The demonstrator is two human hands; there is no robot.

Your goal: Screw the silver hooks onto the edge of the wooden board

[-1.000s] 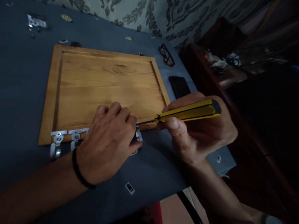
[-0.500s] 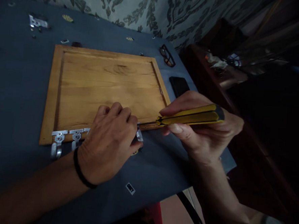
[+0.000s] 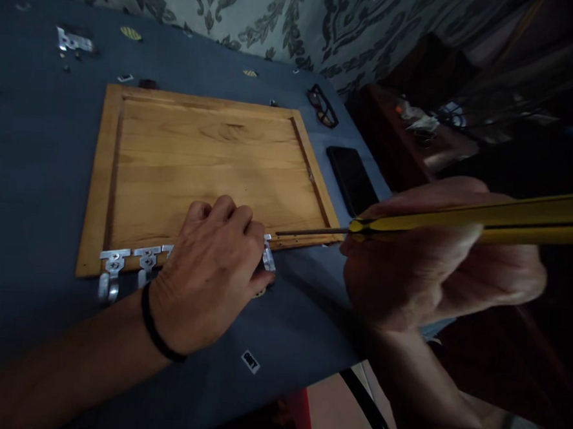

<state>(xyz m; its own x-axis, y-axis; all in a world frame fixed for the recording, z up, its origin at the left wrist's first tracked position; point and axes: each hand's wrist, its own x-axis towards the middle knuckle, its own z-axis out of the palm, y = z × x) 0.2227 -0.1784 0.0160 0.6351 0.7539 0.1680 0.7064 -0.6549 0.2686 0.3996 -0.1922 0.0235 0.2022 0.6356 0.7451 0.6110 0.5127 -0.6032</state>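
A framed wooden panel (image 3: 221, 165), like a cabinet door, lies flat on the blue cloth. Metal hinges (image 3: 114, 262) are fastened along its near edge at the left. My left hand (image 3: 209, 278), with a black band on the wrist, is curled over that edge and covers part of the row; its thumb and fingers are closed around another hinge (image 3: 268, 255). My right hand (image 3: 424, 262) grips a screwdriver (image 3: 524, 216) with a yellow and black handle. The screwdriver's thin shaft points left, its tip just above the panel's edge near the held hinge.
Beyond the panel's right side lie a black phone (image 3: 351, 179) and a pair of glasses (image 3: 322, 105). Loose hinge hardware (image 3: 75, 40) with small bits rests at the back left. A patterned wall (image 3: 260, 12) stands behind the blue-covered table (image 3: 303, 325).
My right hand has drawn back to the right and tilted the screwdriver, baring its shaft and more of the phone. My left hand stays in place.
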